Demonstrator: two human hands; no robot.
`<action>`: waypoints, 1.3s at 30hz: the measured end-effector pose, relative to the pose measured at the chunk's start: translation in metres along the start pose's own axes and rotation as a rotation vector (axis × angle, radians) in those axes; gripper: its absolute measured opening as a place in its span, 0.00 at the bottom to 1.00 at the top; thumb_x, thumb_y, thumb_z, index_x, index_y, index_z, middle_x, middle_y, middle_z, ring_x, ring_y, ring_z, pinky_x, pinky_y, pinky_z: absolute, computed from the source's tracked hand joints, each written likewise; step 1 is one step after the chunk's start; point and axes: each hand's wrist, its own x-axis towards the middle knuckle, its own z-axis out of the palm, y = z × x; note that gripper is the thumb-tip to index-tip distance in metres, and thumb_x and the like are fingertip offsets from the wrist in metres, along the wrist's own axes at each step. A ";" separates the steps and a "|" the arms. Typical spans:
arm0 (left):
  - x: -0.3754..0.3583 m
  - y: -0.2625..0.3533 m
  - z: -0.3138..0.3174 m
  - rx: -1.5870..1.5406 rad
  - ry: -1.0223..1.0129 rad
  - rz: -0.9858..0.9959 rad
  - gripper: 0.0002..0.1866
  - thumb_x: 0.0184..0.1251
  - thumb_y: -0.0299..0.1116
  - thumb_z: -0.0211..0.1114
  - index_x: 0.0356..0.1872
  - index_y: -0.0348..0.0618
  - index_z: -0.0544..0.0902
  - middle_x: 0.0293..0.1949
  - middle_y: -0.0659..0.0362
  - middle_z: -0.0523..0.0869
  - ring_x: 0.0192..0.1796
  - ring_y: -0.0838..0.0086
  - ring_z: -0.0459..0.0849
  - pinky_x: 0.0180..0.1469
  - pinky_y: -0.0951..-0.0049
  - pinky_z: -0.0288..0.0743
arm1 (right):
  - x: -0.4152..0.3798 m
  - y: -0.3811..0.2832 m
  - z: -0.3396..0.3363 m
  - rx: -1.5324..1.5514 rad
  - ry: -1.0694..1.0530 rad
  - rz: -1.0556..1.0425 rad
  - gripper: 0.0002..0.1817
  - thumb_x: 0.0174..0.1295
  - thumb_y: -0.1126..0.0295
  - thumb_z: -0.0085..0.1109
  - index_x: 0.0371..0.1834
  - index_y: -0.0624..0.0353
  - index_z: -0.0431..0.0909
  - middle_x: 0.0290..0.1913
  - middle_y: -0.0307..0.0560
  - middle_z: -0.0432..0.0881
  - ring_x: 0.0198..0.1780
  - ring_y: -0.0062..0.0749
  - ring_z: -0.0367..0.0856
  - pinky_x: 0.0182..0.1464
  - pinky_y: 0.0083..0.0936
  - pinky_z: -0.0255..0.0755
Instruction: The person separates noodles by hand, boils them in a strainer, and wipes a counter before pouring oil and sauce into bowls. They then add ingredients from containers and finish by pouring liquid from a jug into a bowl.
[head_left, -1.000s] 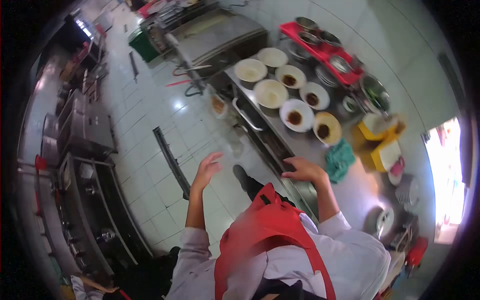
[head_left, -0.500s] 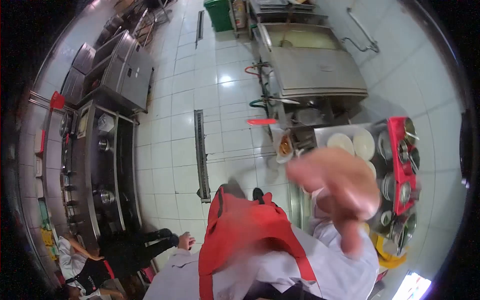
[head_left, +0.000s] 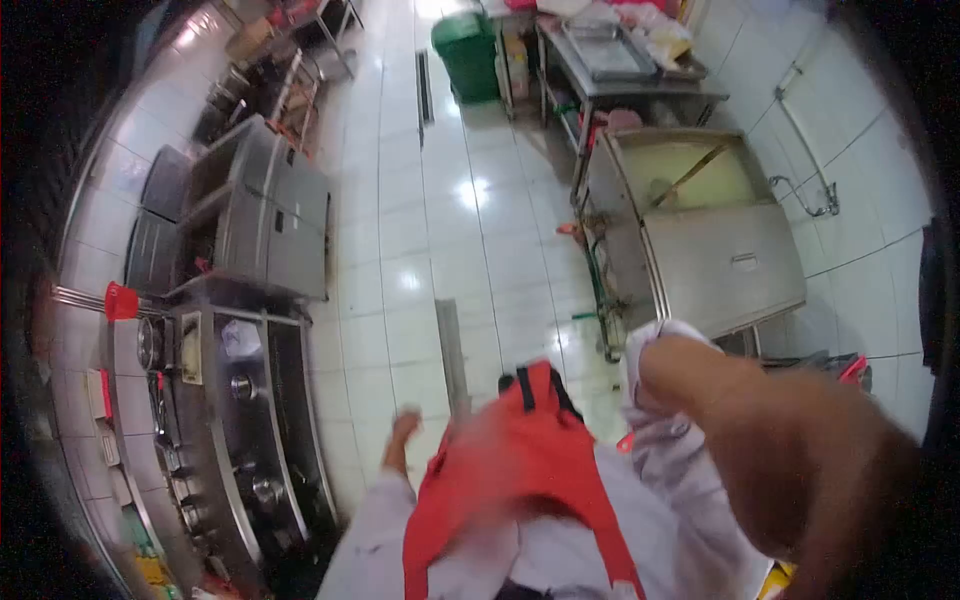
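Close against the lens at lower right, our right arm (head_left: 790, 450) fills the view as a brown blur, forearm running from the rolled white sleeve (head_left: 660, 345) down toward the frame's corner. The right hand itself is lost in that blur or past the edge, so we cannot tell whether it is open or closed, or whether it has hold of anything. Our left hand (head_left: 402, 428) hangs low beside the red apron (head_left: 510, 480), over the white floor tiles (head_left: 400, 280); it is small and smeared, fingers apparently loose, with nothing visible in it.

Nothing lies within touch of either hand. The nearest piece of equipment to the raised right arm is the steel sink unit (head_left: 700, 230), up and beyond the sleeve, its long axis running away from us toward the green bin (head_left: 468, 55). The left hand is nearer the floor drain (head_left: 452, 355) and, further left, the stove line (head_left: 240, 430).
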 end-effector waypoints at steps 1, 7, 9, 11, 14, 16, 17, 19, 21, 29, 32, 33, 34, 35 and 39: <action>0.030 0.019 -0.051 -0.092 0.060 -0.065 0.21 0.65 0.46 0.48 0.40 0.40 0.81 0.37 0.51 0.84 0.41 0.64 0.81 0.45 0.62 0.72 | -0.002 0.011 -0.010 0.202 -0.037 0.067 0.06 0.57 0.73 0.54 0.33 0.61 0.79 0.30 0.44 0.82 0.33 0.28 0.80 0.39 0.30 0.75; 0.157 0.133 -0.280 -0.866 0.287 -0.027 0.17 0.64 0.39 0.57 0.48 0.38 0.77 0.39 0.58 0.82 0.38 0.75 0.82 0.37 0.74 0.73 | -0.045 0.122 -0.093 -0.913 0.103 -0.074 0.12 0.58 0.58 0.54 0.23 0.50 0.79 0.22 0.32 0.82 0.23 0.18 0.76 0.41 0.17 0.68; 0.188 0.147 -0.307 -0.942 0.306 -0.065 0.15 0.65 0.39 0.57 0.46 0.38 0.78 0.39 0.59 0.82 0.37 0.74 0.81 0.37 0.75 0.74 | -0.056 0.149 -0.145 -0.889 0.018 0.080 0.12 0.57 0.57 0.53 0.23 0.49 0.79 0.20 0.32 0.81 0.24 0.16 0.76 0.44 0.16 0.67; 0.217 0.120 -0.299 -0.830 0.315 -0.119 0.15 0.65 0.39 0.56 0.43 0.38 0.79 0.34 0.58 0.83 0.35 0.74 0.81 0.36 0.75 0.74 | -0.068 0.195 -0.194 -0.909 0.063 -0.135 0.10 0.55 0.58 0.55 0.24 0.49 0.79 0.22 0.33 0.81 0.26 0.14 0.76 0.42 0.14 0.67; 0.243 0.043 -0.228 -0.931 0.017 -0.306 0.12 0.64 0.36 0.54 0.36 0.38 0.79 0.29 0.57 0.83 0.30 0.73 0.81 0.30 0.74 0.74 | -0.083 0.267 -0.249 -0.926 0.079 -0.259 0.09 0.55 0.59 0.56 0.27 0.50 0.79 0.27 0.35 0.81 0.29 0.15 0.76 0.41 0.14 0.68; 0.214 0.064 -0.242 -1.148 -0.207 -0.442 0.12 0.63 0.38 0.55 0.36 0.40 0.79 0.27 0.56 0.82 0.27 0.72 0.80 0.25 0.72 0.73 | -0.092 0.309 -0.281 -0.929 0.070 -0.220 0.09 0.56 0.58 0.56 0.31 0.51 0.78 0.30 0.37 0.80 0.31 0.16 0.76 0.41 0.15 0.69; 0.206 0.063 -0.241 -0.962 -0.180 -0.429 0.12 0.64 0.38 0.55 0.36 0.41 0.79 0.27 0.56 0.82 0.27 0.72 0.80 0.25 0.72 0.73 | -0.100 0.334 -0.296 -0.933 0.088 -0.194 0.10 0.56 0.58 0.55 0.33 0.51 0.78 0.31 0.37 0.80 0.32 0.17 0.76 0.41 0.15 0.69; 0.207 0.068 -0.242 -0.804 -0.168 -0.454 0.12 0.64 0.38 0.54 0.36 0.41 0.79 0.28 0.56 0.82 0.26 0.72 0.80 0.25 0.72 0.73 | -0.118 0.388 -0.333 -0.913 0.115 -0.109 0.11 0.57 0.58 0.55 0.36 0.52 0.78 0.34 0.38 0.79 0.33 0.18 0.76 0.41 0.17 0.69; 0.235 0.071 -0.259 -0.791 -0.174 -0.476 0.12 0.64 0.38 0.54 0.37 0.41 0.79 0.28 0.55 0.83 0.26 0.72 0.80 0.25 0.71 0.73 | -0.151 0.444 -0.370 -0.861 0.125 -0.036 0.13 0.57 0.58 0.55 0.40 0.53 0.77 0.38 0.40 0.78 0.35 0.20 0.76 0.41 0.18 0.70; 0.479 0.046 -0.362 -0.986 -0.221 -0.544 0.12 0.65 0.38 0.53 0.38 0.42 0.80 0.28 0.54 0.83 0.25 0.72 0.80 0.24 0.70 0.73 | -0.505 0.562 -0.554 -0.846 0.765 2.074 0.23 0.62 0.63 0.53 0.57 0.66 0.72 0.54 0.53 0.78 0.46 0.33 0.80 0.46 0.25 0.73; 0.592 0.084 -0.502 -1.407 -0.079 -0.275 0.13 0.65 0.38 0.53 0.42 0.42 0.79 0.31 0.54 0.84 0.27 0.71 0.82 0.25 0.69 0.74 | -0.658 0.463 -0.595 -1.216 0.366 2.451 0.26 0.58 0.63 0.60 0.56 0.68 0.71 0.41 0.48 0.82 0.44 0.27 0.80 0.41 0.25 0.73; 0.653 0.085 -0.538 -1.281 -0.057 -0.431 0.15 0.64 0.40 0.55 0.45 0.42 0.77 0.33 0.54 0.83 0.29 0.70 0.82 0.26 0.70 0.75 | -0.649 0.469 -0.592 -1.146 0.603 2.489 0.27 0.57 0.62 0.60 0.56 0.68 0.71 0.42 0.48 0.82 0.44 0.27 0.79 0.41 0.25 0.73; 0.692 0.101 -0.585 -1.169 -0.018 -0.432 0.15 0.63 0.40 0.57 0.46 0.42 0.76 0.35 0.54 0.83 0.30 0.70 0.82 0.28 0.71 0.75 | -0.643 0.477 -0.596 -1.064 0.850 2.502 0.27 0.57 0.62 0.60 0.56 0.69 0.71 0.42 0.48 0.81 0.43 0.27 0.79 0.40 0.25 0.74; 0.711 0.143 -0.650 -1.043 0.019 -0.464 0.14 0.63 0.40 0.56 0.44 0.41 0.75 0.34 0.55 0.83 0.31 0.69 0.82 0.30 0.70 0.75 | -0.646 0.481 -0.605 -1.063 0.890 2.498 0.27 0.57 0.62 0.60 0.56 0.69 0.71 0.42 0.48 0.81 0.43 0.27 0.79 0.40 0.25 0.74; 0.825 0.219 -0.781 -1.034 0.143 -0.239 0.17 0.63 0.40 0.56 0.45 0.37 0.74 0.40 0.51 0.82 0.39 0.67 0.82 0.38 0.67 0.75 | -0.698 0.493 -0.685 -1.167 0.829 2.522 0.29 0.54 0.62 0.61 0.57 0.68 0.71 0.44 0.50 0.81 0.44 0.29 0.80 0.41 0.25 0.74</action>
